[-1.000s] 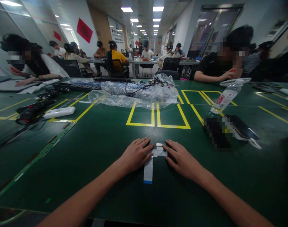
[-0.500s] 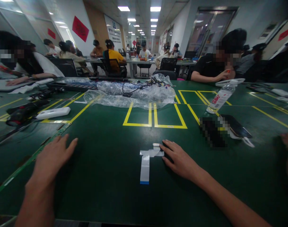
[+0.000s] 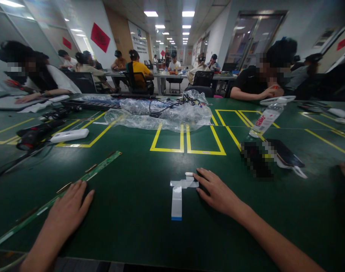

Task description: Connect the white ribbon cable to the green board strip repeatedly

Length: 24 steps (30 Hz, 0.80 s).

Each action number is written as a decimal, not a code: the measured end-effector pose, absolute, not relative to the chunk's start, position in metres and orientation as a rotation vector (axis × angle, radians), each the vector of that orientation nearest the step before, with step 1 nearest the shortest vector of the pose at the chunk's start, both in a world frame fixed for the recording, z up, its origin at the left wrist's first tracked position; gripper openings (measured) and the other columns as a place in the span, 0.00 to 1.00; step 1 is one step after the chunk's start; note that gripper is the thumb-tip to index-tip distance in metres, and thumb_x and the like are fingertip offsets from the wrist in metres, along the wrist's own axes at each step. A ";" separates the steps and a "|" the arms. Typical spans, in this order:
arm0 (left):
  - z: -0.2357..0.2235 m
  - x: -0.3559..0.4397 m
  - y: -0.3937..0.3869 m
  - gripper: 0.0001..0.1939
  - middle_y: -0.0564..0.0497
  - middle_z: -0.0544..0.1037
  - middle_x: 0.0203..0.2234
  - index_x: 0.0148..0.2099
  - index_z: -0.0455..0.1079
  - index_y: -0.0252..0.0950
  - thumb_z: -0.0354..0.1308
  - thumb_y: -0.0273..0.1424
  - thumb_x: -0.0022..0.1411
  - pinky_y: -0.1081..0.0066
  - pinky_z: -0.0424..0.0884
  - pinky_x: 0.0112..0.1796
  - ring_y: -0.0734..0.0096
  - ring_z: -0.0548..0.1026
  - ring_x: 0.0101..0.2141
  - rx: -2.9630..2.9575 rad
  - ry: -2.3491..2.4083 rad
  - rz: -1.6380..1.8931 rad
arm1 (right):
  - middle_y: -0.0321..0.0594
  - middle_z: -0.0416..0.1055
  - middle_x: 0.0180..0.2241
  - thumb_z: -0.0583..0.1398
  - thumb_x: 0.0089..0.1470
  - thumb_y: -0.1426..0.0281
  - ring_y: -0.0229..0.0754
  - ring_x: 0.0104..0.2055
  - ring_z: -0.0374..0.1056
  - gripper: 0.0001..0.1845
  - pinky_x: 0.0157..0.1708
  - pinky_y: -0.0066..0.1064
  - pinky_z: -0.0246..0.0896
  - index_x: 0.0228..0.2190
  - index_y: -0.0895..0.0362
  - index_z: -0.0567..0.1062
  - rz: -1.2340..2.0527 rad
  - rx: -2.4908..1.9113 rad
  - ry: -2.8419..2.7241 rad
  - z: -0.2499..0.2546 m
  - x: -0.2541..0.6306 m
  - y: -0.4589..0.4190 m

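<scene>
My left hand [image 3: 68, 207] lies palm down with its fingers stretched out and the thumb apart. Its fingertips rest at the near edge of a long, narrow green circuit board [image 3: 104, 163], which slants across the left side of the table; the hand covers part of it. At the centre lies a folded white flat ribbon cable [image 3: 177, 202] with a blue end strip toward me and a small silvery end at the far side. My right hand [image 3: 216, 192] is open and flat beside the cable, its fingertips touching or just at the cable's right side.
Clear plastic wrap [image 3: 161, 115] with black cables [image 3: 178, 105] lies at the back. A tilted water bottle [image 3: 265, 119], a phone [image 3: 284, 151] and a blurred black object [image 3: 256, 160] are at right. A white device [image 3: 70, 135] and black gear [image 3: 33, 136] are at left. Other people sit around.
My left hand has drawn back toward me. The circuit board's far end has swung to the right and is more exposed. My right hand and the cable have stayed put; the view shifted slightly.
</scene>
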<state>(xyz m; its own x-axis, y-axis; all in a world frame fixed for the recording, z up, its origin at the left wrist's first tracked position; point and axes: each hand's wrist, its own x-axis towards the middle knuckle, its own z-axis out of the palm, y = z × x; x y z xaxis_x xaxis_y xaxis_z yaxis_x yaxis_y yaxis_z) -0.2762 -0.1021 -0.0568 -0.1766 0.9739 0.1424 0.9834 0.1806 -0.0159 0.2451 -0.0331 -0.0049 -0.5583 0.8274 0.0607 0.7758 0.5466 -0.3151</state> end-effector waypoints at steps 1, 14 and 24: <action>-0.055 -0.263 -0.103 0.34 0.34 0.64 0.65 0.68 0.59 0.27 0.36 0.44 0.70 0.41 0.64 0.58 0.42 0.59 0.66 -1.973 -2.314 -0.128 | 0.48 0.54 0.69 0.56 0.65 0.62 0.55 0.70 0.49 0.30 0.66 0.57 0.47 0.65 0.53 0.62 0.372 -1.356 -2.581 -0.005 0.245 -0.033; 0.008 -0.079 -0.044 0.33 0.43 0.51 0.70 0.73 0.51 0.33 0.42 0.44 0.73 0.48 0.54 0.66 0.54 0.51 0.69 -2.833 -1.778 0.073 | 0.52 0.51 0.69 0.57 0.63 0.62 0.57 0.71 0.46 0.30 0.66 0.54 0.47 0.64 0.54 0.65 0.367 -1.409 -2.588 -0.001 0.242 -0.033; 0.009 -0.016 -0.020 0.31 0.41 0.58 0.69 0.71 0.55 0.33 0.40 0.45 0.74 0.48 0.56 0.64 0.52 0.54 0.68 -3.036 -1.477 -0.090 | 0.54 0.53 0.69 0.59 0.62 0.62 0.57 0.71 0.47 0.30 0.67 0.56 0.44 0.63 0.54 0.66 0.316 -1.358 -2.593 -0.004 0.244 -0.032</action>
